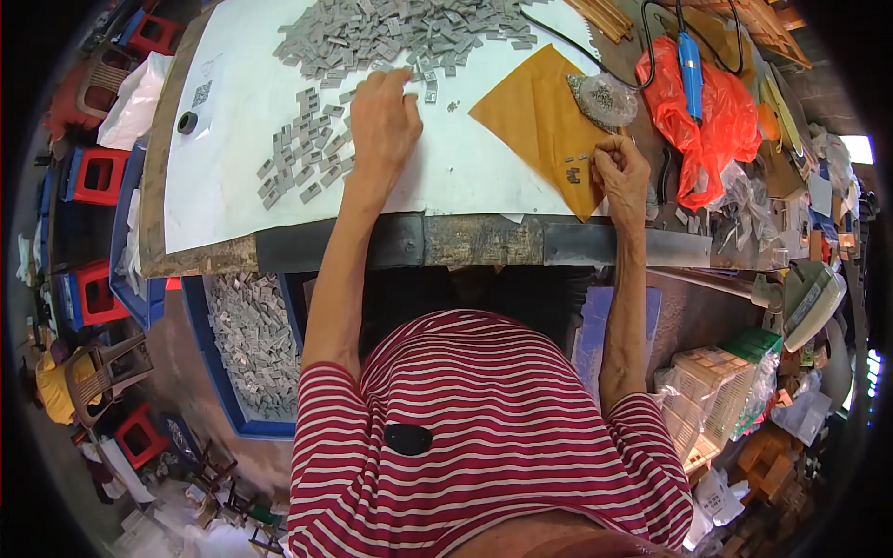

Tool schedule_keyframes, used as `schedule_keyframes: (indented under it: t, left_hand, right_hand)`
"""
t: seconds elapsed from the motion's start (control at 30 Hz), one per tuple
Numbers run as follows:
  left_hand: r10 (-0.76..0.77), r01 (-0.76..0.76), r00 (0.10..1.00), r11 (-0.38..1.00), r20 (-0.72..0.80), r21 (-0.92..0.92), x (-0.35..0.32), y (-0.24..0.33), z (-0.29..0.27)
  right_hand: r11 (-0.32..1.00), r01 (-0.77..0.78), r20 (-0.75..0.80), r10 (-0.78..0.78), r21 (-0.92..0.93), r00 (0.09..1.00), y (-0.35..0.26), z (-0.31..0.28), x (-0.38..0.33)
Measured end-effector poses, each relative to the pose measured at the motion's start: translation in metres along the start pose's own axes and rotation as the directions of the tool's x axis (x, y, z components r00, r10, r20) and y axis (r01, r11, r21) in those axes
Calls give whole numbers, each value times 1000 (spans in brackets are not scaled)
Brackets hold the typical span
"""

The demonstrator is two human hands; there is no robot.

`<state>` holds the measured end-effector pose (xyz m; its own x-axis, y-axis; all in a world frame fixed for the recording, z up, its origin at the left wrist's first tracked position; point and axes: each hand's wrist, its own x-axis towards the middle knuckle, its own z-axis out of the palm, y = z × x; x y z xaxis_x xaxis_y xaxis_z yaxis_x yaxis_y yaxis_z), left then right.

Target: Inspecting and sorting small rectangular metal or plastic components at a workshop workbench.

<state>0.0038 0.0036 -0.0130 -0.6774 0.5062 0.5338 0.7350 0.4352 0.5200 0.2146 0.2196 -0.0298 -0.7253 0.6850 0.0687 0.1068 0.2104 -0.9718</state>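
My left hand [383,119] reaches over the white sheet [456,177] at the near edge of a heap of small grey metal pieces [372,42]. Its fingers are bent down among the pieces; what they hold is hidden. Below and left of it, several like pieces [305,149] lie spread in loose rows. My right hand [621,175] is at the right corner of a yellow-brown paper sheet [526,112]. Its thumb and forefinger are pinched together, on something too small to make out. Beside them, a few tiny dark parts [573,174] lie on the paper.
A clear bag of tiny parts [609,100] rests at the paper's far right edge. Beyond it are a red plastic bag [735,112] and a blue corded tool [689,74]. A small black ring [188,123] stands at left. Below the table, a blue bin [193,325] holds more metal pieces.
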Motion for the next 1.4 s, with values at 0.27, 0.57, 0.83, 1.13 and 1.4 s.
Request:
schedule_keyframes:
  t: [0.27, 0.57, 0.83, 1.13, 1.4]
  left_hand:
    - [-99, 99, 995, 992, 5, 80, 41, -21, 43]
    - [-133, 133, 990, 991, -34, 2, 35, -27, 45]
    - [-398, 491, 867, 580, 300, -650, 8, 14, 11]
    - [-235, 622, 766, 38, 598, -782, -36, 56, -7]
    - [-204, 685, 704, -56, 680, -726, -55, 77, -6]
  right_hand:
    - [998, -28, -35, 30, 64, 999, -6, 4, -4]
    - [980, -30, -25, 36, 195, 999, -4, 1, -9]
    - [947, -67, -44, 85, 315, 995, -10, -2, -12]
    - [833, -118, 32, 119, 541, 992, -25, 13, -14]
    - [872, -110, -17, 134, 478, 991, -23, 23, -21]
